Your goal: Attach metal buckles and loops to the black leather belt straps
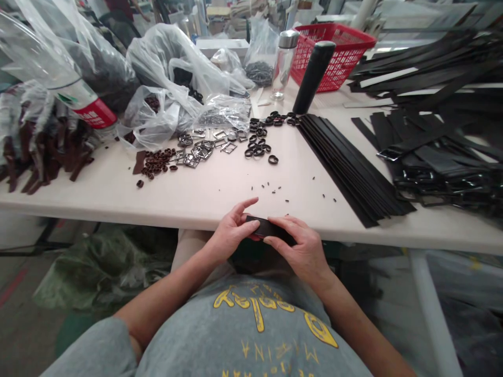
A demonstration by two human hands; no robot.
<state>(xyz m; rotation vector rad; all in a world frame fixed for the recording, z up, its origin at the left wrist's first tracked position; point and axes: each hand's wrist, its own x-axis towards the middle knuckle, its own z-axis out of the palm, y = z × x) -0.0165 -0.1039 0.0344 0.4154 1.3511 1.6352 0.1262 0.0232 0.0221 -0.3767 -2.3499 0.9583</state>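
A black strap (pixel 267 228) is held between both hands at the table's front edge. My left hand (pixel 234 230) pinches its left end between thumb and fingers, with the index finger stretched out over the table. My right hand (pixel 301 246) grips the strap's right part, thumb below and fingers on top. Just beyond the hands, several tiny dark pieces (pixel 274 192) are scattered on the white table (pixel 196 198). Farther back lie black loops (pixel 258 151) and, to their left, metal buckles (pixel 202 151).
Flat black straps (pixel 346 167) and buckled black belts (pixel 436 173) cover the right side. Behind stand a black bottle (pixel 314 77), a glass bottle (pixel 283 65) and a red basket (pixel 338 57). Brown loops (pixel 157 162), plastic bags (pixel 176 73) and a large plastic bottle (pixel 84 102) are left.
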